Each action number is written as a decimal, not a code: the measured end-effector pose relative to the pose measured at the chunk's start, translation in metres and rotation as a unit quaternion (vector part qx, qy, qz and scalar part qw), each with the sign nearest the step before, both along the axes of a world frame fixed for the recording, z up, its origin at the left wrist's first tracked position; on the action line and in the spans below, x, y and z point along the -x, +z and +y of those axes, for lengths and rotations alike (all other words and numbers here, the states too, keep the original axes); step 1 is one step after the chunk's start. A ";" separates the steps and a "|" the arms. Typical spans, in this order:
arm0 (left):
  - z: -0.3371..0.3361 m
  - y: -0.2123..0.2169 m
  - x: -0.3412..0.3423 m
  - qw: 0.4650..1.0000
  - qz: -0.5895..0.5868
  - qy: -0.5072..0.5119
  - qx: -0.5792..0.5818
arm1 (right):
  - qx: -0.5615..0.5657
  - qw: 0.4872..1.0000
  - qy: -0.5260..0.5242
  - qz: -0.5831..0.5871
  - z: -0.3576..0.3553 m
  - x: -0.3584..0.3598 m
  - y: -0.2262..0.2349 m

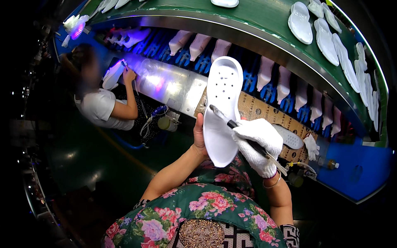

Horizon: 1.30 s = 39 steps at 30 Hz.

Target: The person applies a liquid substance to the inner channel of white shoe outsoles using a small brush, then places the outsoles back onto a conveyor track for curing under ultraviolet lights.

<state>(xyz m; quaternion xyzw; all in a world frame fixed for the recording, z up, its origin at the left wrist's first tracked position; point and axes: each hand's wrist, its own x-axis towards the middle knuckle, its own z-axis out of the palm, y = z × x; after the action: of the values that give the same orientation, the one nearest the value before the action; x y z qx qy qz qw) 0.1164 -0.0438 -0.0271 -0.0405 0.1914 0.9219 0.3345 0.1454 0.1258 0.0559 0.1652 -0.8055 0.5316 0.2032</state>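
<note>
My left hand (200, 136) is bare and grips a white shoe sole (222, 103) from its left edge, holding it upright in front of me with its hollow inner side facing up. My right hand (260, 142) wears a white knit glove and is shut on a thin dark brush (231, 122). The brush tip rests on the middle of the sole's inner face. Small holes dot the upper half of the sole.
A green conveyor belt (264, 16) curves across the top, carrying several white soles (300, 22). Below it, pale shoe lasts (264, 72) hang on blue racks. A brown cardboard sheet (264, 111) covers the bench. Another person (103, 103) works at the left under violet light.
</note>
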 end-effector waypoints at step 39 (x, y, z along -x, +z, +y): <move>0.000 -0.006 0.034 0.991 0.103 -0.019 0.080 | -0.049 0.990 -0.083 0.099 -0.034 0.009 -0.007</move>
<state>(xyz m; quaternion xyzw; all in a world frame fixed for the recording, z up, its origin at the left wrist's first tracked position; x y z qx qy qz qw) 0.0828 -0.0437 -0.0336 0.0313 0.2984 0.8964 0.3263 0.1361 0.0919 0.0485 0.1596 -0.8172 0.4543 0.3168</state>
